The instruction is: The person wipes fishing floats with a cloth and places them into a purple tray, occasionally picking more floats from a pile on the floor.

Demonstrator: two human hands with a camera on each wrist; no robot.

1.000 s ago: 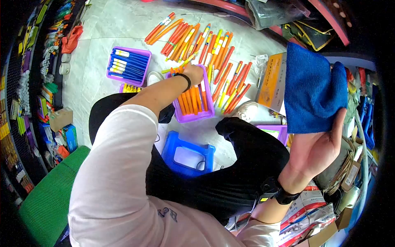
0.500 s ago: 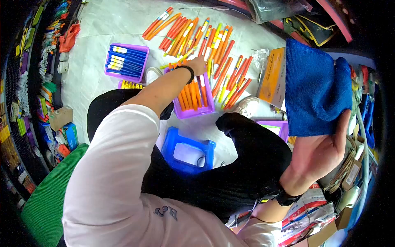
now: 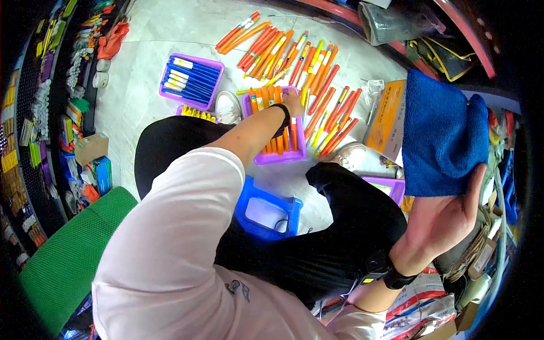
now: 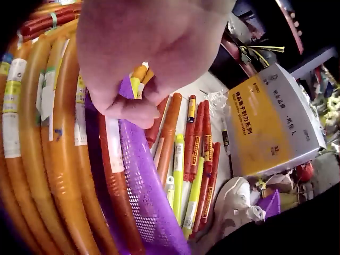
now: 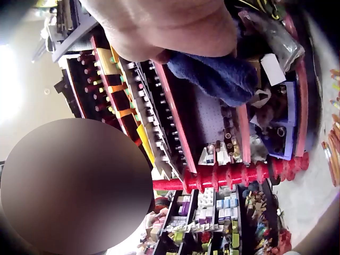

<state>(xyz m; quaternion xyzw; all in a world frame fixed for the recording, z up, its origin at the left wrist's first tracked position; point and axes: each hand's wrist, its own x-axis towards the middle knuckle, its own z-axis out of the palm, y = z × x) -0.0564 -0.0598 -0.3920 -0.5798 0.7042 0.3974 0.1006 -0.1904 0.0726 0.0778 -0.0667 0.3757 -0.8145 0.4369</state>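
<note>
My left hand is at the far right corner of a purple basket filled with orange tubes. Its fingers pinch the top end of a red tube with a white label, beside the perforated basket wall. Several labelled orange tubes stand side by side to the left of it. My right hand is raised at the right and holds a blue cloth. The cloth covers most of its fingers, and the thumb lies along the cloth's edge. In the right wrist view the cloth hangs bunched below the hand.
Red, orange and yellow tubes lie spread on the floor beyond the basket. A basket of blue tubes stands at the left. An orange and grey box is at the right; a blue stool stands between the legs. Shelves line the left.
The head view has shifted, so the floor things appear further right. My left hand has moved slightly right along the basket's far end. The right hand keeps holding the blue cloth.
</note>
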